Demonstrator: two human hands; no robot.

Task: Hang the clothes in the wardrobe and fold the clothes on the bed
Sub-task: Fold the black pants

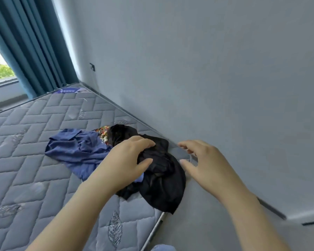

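- left hand (130, 158): fingers and thumb clamped on a bunch of the black garment (161, 185), likely lifting it clear of the pile to fold.
- right hand (208, 165), at its 3 o'clock: fingers apart, holding nothing, probably going for the far edge.
- Black cloth is thin, limp and crumpled, on the quilted grey bed (25, 160) beside the wall (225, 69).
- blue garment (76, 149) at 9 o'clock, rumpled; floral piece (103, 132) at 11, mostly buried.
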